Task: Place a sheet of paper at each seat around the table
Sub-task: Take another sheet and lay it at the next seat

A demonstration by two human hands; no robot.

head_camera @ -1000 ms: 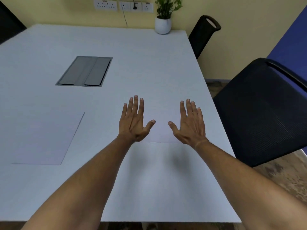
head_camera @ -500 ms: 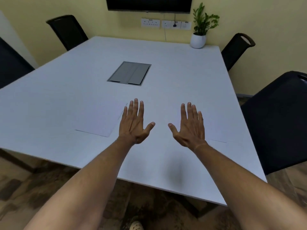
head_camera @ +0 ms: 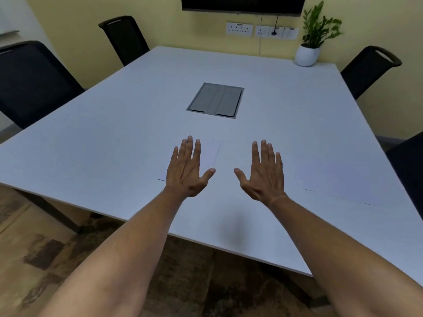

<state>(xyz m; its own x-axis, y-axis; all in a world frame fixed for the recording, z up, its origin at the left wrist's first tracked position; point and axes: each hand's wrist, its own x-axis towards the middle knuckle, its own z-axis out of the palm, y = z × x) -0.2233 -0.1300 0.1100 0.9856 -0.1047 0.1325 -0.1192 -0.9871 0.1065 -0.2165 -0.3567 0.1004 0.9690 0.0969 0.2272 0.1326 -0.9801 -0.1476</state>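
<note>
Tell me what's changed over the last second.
The view has pulled back and swung left: more of the table shows, with the chairs on the left and the floor now in sight. Nothing was gripped or let go. Left hand and right hand stay open and spread over the table; the two sheets lie flat as before.

The table [head_camera: 114, 143] is a pale, cool white, and the two sheets of paper [head_camera: 209, 156] [head_camera: 343, 179] on it are white too, barely showing. The hatch [head_camera: 215, 100] is grey. The chairs [head_camera: 34, 81] [head_camera: 124, 37] [head_camera: 368, 69] are black, the wall [head_camera: 171, 26] yellow, the plant [head_camera: 318, 24] green in a white pot [head_camera: 306, 56]. The floor [head_camera: 34, 248] is mottled brown.
</note>
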